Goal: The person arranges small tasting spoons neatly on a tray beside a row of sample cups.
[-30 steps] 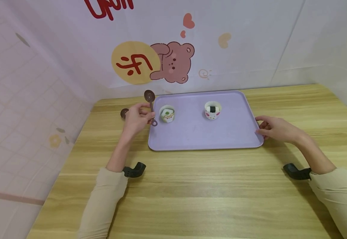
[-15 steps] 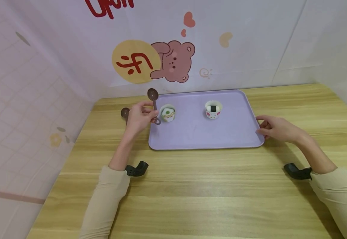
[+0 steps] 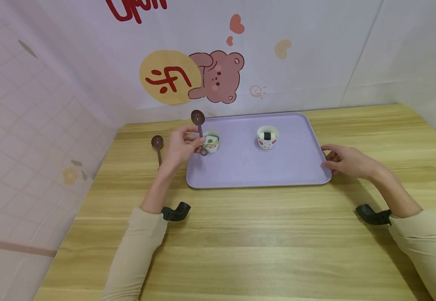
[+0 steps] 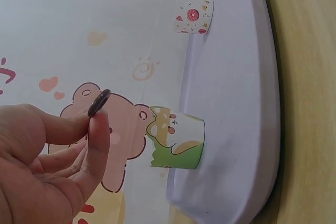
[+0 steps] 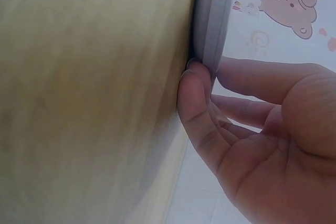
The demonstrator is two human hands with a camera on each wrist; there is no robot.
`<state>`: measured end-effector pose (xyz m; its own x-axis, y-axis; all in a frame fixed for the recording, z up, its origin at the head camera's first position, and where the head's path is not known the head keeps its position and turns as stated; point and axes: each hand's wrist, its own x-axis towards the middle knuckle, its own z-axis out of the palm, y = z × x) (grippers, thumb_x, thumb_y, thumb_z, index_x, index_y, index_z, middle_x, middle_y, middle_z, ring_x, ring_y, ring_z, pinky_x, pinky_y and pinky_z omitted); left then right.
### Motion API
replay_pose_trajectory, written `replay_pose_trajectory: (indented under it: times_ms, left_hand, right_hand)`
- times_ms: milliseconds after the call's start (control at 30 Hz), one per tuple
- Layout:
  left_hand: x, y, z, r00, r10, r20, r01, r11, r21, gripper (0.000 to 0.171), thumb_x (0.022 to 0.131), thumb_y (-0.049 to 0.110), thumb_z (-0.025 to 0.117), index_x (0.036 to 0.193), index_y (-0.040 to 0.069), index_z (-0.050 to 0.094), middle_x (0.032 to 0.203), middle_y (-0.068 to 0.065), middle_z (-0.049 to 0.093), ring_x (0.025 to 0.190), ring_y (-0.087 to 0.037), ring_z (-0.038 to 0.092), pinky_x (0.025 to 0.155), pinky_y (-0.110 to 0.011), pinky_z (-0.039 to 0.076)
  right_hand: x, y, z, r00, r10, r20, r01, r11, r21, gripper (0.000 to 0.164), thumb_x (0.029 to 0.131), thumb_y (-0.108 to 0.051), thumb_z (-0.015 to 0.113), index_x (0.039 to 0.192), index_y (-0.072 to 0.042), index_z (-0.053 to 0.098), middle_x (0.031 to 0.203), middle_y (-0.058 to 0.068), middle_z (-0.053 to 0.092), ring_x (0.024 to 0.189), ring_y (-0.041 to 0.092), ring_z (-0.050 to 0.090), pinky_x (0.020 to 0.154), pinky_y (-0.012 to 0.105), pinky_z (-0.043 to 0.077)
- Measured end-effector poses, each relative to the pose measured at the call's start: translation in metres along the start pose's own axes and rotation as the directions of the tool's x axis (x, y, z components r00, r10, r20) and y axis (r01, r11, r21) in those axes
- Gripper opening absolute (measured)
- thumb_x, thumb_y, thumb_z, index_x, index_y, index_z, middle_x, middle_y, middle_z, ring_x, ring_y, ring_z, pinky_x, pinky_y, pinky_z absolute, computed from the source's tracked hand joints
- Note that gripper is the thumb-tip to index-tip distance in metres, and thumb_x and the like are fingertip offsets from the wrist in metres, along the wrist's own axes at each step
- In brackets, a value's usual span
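My left hand (image 3: 180, 147) pinches the handle of a brown measuring spoon (image 3: 198, 117) between thumb and fingers, bowl end up, ring end down. The spoon is held above the left end of a lilac tray (image 3: 255, 169). Just behind it stands a paper cup (image 3: 213, 147) with a white and green piece inside; the left wrist view shows a dog print on this cup (image 4: 178, 140). Further right on the tray, a second paper cup (image 3: 267, 144) holds a white piece with a black band. My right hand (image 3: 347, 161) grips the tray's right rim, thumb above and fingertips underneath (image 5: 191, 95).
Another brown measuring spoon (image 3: 157, 142) lies on the wooden table (image 3: 259, 242) left of the tray, its handle end partly behind my left arm. A white printed cloth (image 3: 308, 75) hangs right behind the tray. Black wrist mounts (image 3: 176, 212) stick out from both forearms.
My left hand has moved a little to the right with its spoon, now overlapping the left cup. More of the spoon on the table shows. The right hand and tray stay put.
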<state>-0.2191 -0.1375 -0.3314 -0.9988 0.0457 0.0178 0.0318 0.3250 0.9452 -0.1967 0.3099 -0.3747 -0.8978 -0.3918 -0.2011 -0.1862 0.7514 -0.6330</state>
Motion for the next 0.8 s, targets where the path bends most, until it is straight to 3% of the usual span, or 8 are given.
replay_pose_trajectory:
  times_ms: [133, 300, 567, 800]
  left_hand:
    - [0.0, 0.001, 0.002, 1.0, -0.01, 0.002, 0.01, 1.0, 0.001, 0.035, 0.094, 0.002, 0.07, 0.127, -0.006, 0.059, 0.1, -0.026, 0.07, 0.062, -0.01, 0.063, 0.065, -0.026, 0.058]
    - [0.002, 0.003, 0.004, 1.0, -0.02, -0.002, 0.02, 1.0, 0.009, 0.035, 0.094, 0.004, 0.071, 0.127, -0.004, 0.059, 0.094, -0.021, 0.07, 0.062, -0.01, 0.064, 0.063, -0.022, 0.056]
    - [0.003, 0.006, 0.01, 1.0, -0.011, 0.015, 0.011, 1.0, -0.004, 0.035, 0.094, 0.002, 0.07, 0.126, -0.004, 0.06, 0.094, -0.02, 0.07, 0.063, -0.01, 0.064, 0.075, -0.039, 0.06]
    - [0.005, 0.007, 0.016, 1.0, 0.005, 0.016, -0.004, 1.0, -0.024, 0.034, 0.093, 0.001, 0.071, 0.124, -0.006, 0.06, 0.096, -0.023, 0.07, 0.062, -0.011, 0.064, 0.063, -0.025, 0.058]
  right_hand:
    - [0.0, -0.001, 0.0, 1.0, 0.01, 0.002, -0.01, 1.0, 0.0, 0.056, 0.099, 0.0, 0.061, 0.141, 0.023, 0.031, 0.099, 0.022, 0.064, 0.08, 0.025, 0.067, 0.067, 0.029, 0.057]
    - [0.0, -0.001, -0.001, 1.0, 0.011, 0.001, -0.011, 1.0, 0.001, 0.055, 0.099, 0.0, 0.06, 0.14, 0.022, 0.031, 0.1, 0.024, 0.063, 0.08, 0.025, 0.067, 0.068, 0.031, 0.058]
    - [0.0, -0.002, -0.001, 1.0, 0.013, 0.003, -0.013, 1.0, 0.006, 0.055, 0.099, 0.0, 0.061, 0.14, 0.022, 0.032, 0.1, 0.023, 0.063, 0.079, 0.024, 0.067, 0.068, 0.032, 0.058]
    - [0.001, -0.002, -0.001, 1.0, 0.015, 0.005, -0.015, 1.0, 0.009, 0.055, 0.099, 0.0, 0.06, 0.14, 0.022, 0.031, 0.1, 0.023, 0.064, 0.08, 0.025, 0.068, 0.068, 0.031, 0.058]
